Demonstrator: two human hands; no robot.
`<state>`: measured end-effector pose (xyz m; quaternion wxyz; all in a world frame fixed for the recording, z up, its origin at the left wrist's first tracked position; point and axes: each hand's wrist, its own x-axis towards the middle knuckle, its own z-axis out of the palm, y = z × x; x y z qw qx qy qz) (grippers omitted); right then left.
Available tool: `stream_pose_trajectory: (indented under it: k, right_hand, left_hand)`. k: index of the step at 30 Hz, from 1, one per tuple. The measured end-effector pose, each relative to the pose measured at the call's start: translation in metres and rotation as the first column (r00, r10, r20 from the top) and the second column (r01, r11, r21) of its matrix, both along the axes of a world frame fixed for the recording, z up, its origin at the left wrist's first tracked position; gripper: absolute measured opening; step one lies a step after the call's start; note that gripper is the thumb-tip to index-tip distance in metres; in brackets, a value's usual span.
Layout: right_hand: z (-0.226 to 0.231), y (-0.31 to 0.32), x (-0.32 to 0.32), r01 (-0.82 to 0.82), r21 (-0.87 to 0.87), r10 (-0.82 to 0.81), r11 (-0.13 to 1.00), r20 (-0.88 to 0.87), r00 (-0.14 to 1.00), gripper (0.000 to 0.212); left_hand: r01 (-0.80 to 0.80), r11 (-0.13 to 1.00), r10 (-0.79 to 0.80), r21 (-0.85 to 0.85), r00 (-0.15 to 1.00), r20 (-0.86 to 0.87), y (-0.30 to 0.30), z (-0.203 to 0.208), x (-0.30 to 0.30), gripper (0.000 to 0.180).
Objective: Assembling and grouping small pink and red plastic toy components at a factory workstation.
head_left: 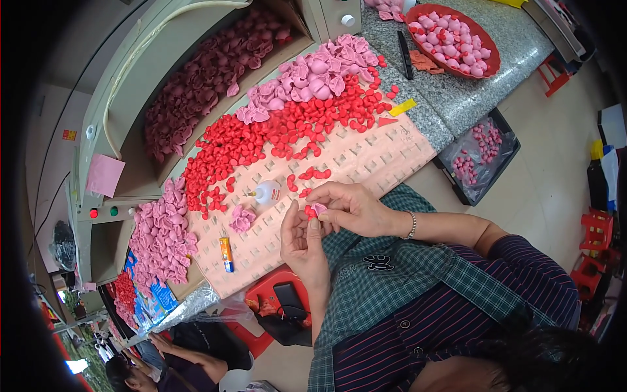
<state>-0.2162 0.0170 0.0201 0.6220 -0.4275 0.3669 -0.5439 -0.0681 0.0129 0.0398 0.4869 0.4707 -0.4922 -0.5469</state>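
A granite countertop (424,101) carries a peach-coloured mat (353,157) beside a pale cabinet (130,91) whose opening is full of darker pink pieces. On the work surface lie two large heaps of pink pieces (163,228) and, between them, a spread of red pieces (241,140), too many to count. I count one white bottle (268,192), one glue tube (226,253), one separate pink clump (241,219) and one red bowl (495,55) of pink-and-red balls; one black crate (511,130) with bagged pieces is on the floor. The bottle has red print and the tube a coloured label, both too small to read. One pink note (104,175) is stuck to the cabinet.

The left hand (304,245) and right hand (353,209) meet in front of the apron, near the mat's edge, narrow fingertip pinches holding one small pink-and-red piece (317,209) between them
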Motion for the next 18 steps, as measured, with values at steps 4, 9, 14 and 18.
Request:
stream_pose_trajectory:
  k: [4,9,14,18]
  right_hand:
    - [0.005,0.001,0.0,0.002,-0.042,-0.002,0.999,0.005,1.0,0.029]
    - [0.003,0.001,0.002,0.019,-0.078,-0.013,0.997,0.082,0.997,0.026]
    - [0.006,0.003,-0.001,0.001,-0.172,0.01,0.985,0.065,0.998,0.019]
    - [0.018,0.004,-0.003,0.1,-0.303,-0.139,0.948,-0.111,0.984,0.016]
  left_hand:
    - [0.056,0.998,-0.056,0.015,0.998,0.027,-0.002,-0.003,0.008,0.034]
    - [0.068,0.993,-0.057,-0.099,0.993,0.106,-0.001,-0.003,0.008,0.033]
    - [0.018,0.998,-0.017,-0.055,1.0,0.011,0.004,0.012,0.003,0.031]
    - [0.019,1.0,-0.019,0.008,0.999,-0.04,0.006,0.015,-0.001,0.028]
